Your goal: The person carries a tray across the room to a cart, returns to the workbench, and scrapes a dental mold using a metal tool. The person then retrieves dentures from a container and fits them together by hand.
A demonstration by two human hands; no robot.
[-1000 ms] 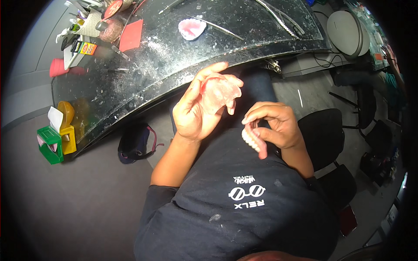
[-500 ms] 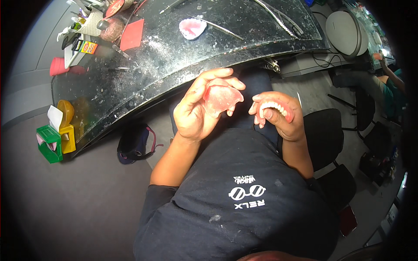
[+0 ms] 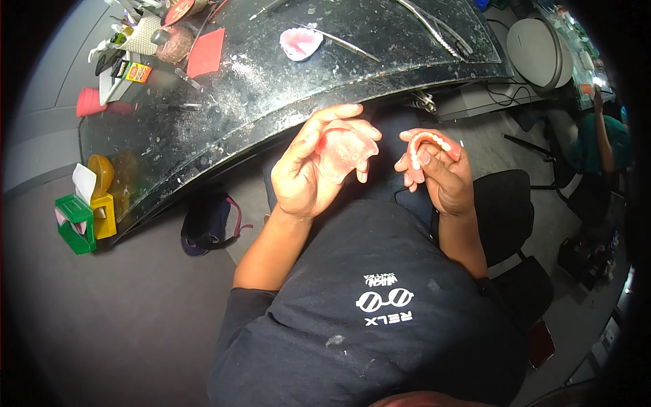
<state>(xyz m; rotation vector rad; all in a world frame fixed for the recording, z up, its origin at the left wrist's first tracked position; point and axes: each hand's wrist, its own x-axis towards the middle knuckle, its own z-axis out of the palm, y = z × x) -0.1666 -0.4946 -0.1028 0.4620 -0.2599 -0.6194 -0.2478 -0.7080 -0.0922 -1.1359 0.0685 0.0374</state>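
My left hand (image 3: 298,178) is closed around a pink denture plate (image 3: 346,153), its smooth, rounded face turned up and my fingers curled behind it. No teeth show on the side of it that I see. A short way to the right, my right hand (image 3: 453,190) pinches a pink denture with a row of white teeth (image 3: 430,142) between thumb and fingers. Its arch stands tilted, with the two ends pointing down and to the right. Both pieces are held apart, above my lap and just in front of the bench edge.
On the dusty black bench (image 3: 271,74) lie a dental cast with pink on it (image 3: 300,43), a thin metal tool (image 3: 346,46) and a pink sheet (image 3: 206,53). Green (image 3: 76,225) and yellow (image 3: 105,216) boxes stand at left. Black chairs (image 3: 503,210) and another person (image 3: 600,142) are at right.
My right hand has turned the toothed denture, so its arch now sits higher and more upright. My left hand and its plate have barely moved. The person at far right has shifted.
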